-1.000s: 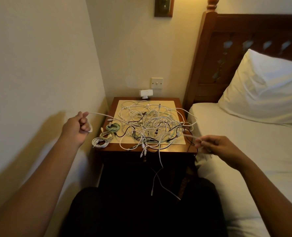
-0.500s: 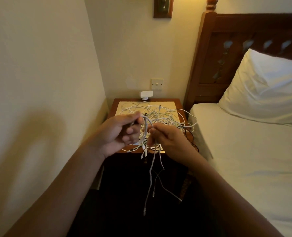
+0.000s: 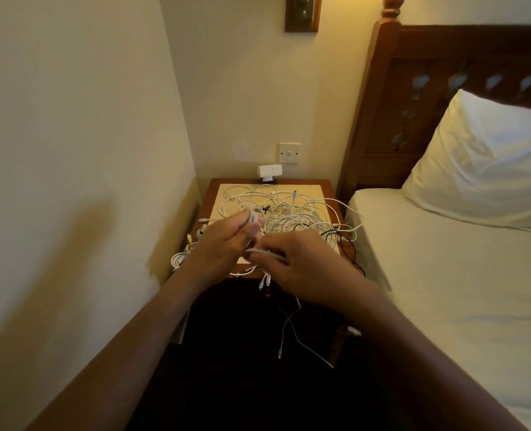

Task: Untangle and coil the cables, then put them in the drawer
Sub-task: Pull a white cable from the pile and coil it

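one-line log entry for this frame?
stage: coiling | left hand: holds white cable | right hand: pinches same cable | tangle: on nightstand

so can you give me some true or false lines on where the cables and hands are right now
1. The left hand and the right hand both pinch a white cable over the front of the nightstand. True.
2. The tangle of cables lies on the bed. False: it lies on the nightstand's top.
3. Some cable ends hang down past the nightstand's front edge. True.
4. Every cable in view is white. False: a black cable loops at the right side of the tangle.
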The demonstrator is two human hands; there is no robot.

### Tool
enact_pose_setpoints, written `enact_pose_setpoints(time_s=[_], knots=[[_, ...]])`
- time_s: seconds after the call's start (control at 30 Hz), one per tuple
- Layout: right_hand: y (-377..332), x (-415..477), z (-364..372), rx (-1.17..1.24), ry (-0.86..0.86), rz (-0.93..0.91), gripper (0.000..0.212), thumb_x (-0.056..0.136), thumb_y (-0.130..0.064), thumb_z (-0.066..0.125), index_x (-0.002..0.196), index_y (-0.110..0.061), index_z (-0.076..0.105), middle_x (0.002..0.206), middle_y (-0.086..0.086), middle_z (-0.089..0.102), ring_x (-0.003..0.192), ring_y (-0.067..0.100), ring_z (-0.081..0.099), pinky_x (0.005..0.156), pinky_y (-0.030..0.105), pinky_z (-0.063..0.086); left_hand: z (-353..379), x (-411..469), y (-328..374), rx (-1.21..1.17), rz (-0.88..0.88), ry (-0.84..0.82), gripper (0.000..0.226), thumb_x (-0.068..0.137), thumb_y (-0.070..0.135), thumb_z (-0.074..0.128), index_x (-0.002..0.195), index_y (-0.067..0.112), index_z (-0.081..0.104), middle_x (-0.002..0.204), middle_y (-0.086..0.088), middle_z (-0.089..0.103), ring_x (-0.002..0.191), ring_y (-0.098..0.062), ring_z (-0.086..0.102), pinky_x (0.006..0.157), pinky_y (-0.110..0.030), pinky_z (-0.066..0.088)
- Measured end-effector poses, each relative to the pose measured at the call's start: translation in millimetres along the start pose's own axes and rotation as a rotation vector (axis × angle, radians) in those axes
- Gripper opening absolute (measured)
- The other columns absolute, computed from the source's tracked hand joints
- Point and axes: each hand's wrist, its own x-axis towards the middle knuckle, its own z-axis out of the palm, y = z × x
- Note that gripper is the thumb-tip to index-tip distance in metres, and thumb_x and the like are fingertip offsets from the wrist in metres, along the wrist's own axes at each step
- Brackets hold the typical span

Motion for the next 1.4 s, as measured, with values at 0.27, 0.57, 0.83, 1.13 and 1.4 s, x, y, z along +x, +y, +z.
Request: enact_pose_setpoints(time_s=[0.27, 0.57, 0.83, 1.13, 1.4], knots=[[69, 17, -22, 0.130, 0.260, 0.116, 0.018, 0.102, -0.032, 0.061, 0.109, -0.027, 0.077, 0.097, -0.016, 0.073, 0.085, -0.004, 0.064, 0.067, 0.007, 0.044, -24, -24, -11, -0.660, -0.123, -0.337, 0.043, 0.104, 0.038, 0.044, 0.099, 0.006, 0.073, 0.059, -0.003, 0.040, 0.051, -0.015, 0.035, 0.053, -0.029, 0.026], [66, -10, 71, 0.128, -0.021, 0.196, 0.029, 0.109, -0.031, 0.047, 0.131, -0.031, 0.066, 0.120, -0.003, 0.072, 0.068, -0.018, 0.056, 0.062, 0.008, 0.042, -28, 15, -6, -1.068, -0.110, 0.146, 0.037, 0.108, 0.026, 0.041, 0.118, -0.005, 0.061, 0.066, -0.002, 0.056, 0.055, -0.011, 0.049, 0.054, -0.021, 0.046], [-1, -9, 19, -0.033, -0.071, -0.015, 0.024, 0.106, -0.036, 0.051, 0.109, -0.022, 0.070, 0.083, -0.004, 0.069, 0.071, 0.010, 0.061, 0.069, 0.032, 0.050, 0, 9, -29, 0.016, -0.013, 0.047, 0.029, 0.108, 0.034, 0.048, 0.098, 0.014, 0.066, 0.073, -0.001, 0.071, 0.062, -0.017, 0.066, 0.065, -0.033, 0.055], [74, -11, 3, -0.080, 0.348, -0.023, 0.024, 0.105, -0.024, 0.052, 0.121, -0.021, 0.070, 0.109, -0.009, 0.070, 0.097, 0.003, 0.062, 0.077, 0.023, 0.050, -20, -34, -11, -0.760, -0.163, -0.520, 0.047, 0.099, 0.050, 0.052, 0.092, 0.007, 0.069, 0.056, 0.001, 0.039, 0.046, -0.010, 0.034, 0.050, -0.026, 0.025], [87, -23, 80, 0.052, 0.337, 0.129, 0.017, 0.102, -0.017, 0.062, 0.111, -0.019, 0.076, 0.090, -0.011, 0.059, 0.083, 0.007, 0.055, 0.072, 0.017, 0.041, 18, -39, -4, -1.284, -0.278, -0.281, 0.039, 0.105, 0.030, 0.041, 0.074, 0.011, 0.056, 0.061, -0.003, 0.046, 0.052, -0.013, 0.045, 0.052, -0.023, 0.043]])
